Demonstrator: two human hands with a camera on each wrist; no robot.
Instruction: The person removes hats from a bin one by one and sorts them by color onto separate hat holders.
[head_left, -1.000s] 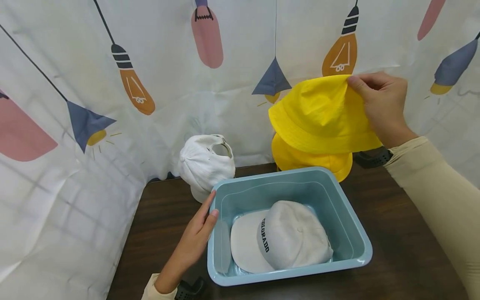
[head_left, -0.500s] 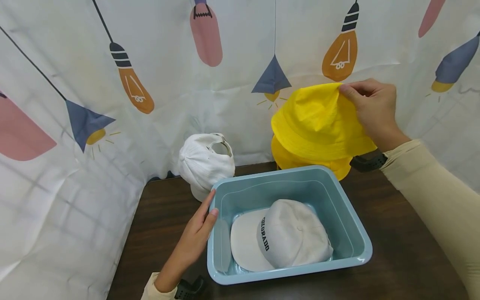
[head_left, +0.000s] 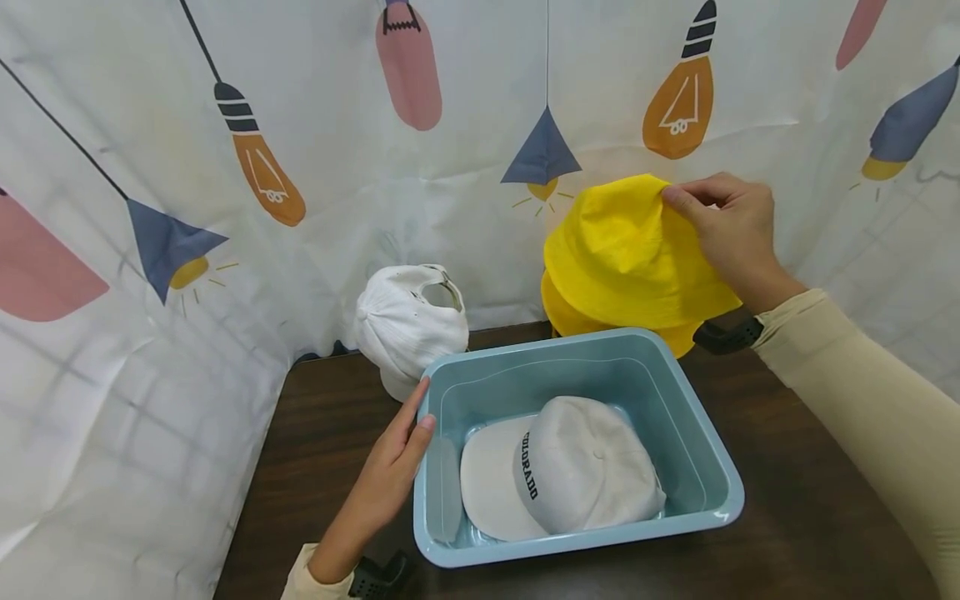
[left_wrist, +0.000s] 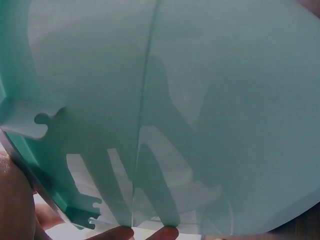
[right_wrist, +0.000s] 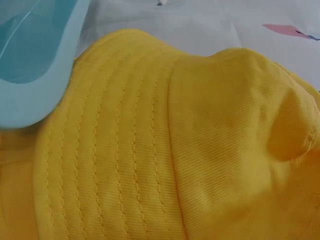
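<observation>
My right hand (head_left: 738,233) pinches the crown of a yellow bucket hat (head_left: 615,242) between thumb and fingers, behind the basin. Under it, a second yellow hat (head_left: 678,340) shows only partly. In the right wrist view the stitched brim and crown of the yellow bucket hat (right_wrist: 135,130) fill most of the picture. My left hand (head_left: 386,475) rests against the left side of a light blue basin (head_left: 577,552), thumb and index fingertips right at the rim. The left wrist view shows fingertips (left_wrist: 170,232) against the basin's outer wall (left_wrist: 225,125). A white COLORADO cap (head_left: 585,471) lies inside.
Another white cap (head_left: 412,325) stands behind the basin's left corner, strap opening upward. A white curtain (head_left: 315,167) with printed lamps and bulbs hangs behind and to the left of the dark wooden table (head_left: 315,433).
My right hand has lowered the yellow bucket hat and moved slightly left, so it covers more of the hat beneath. The left hand and basin stay in place.
</observation>
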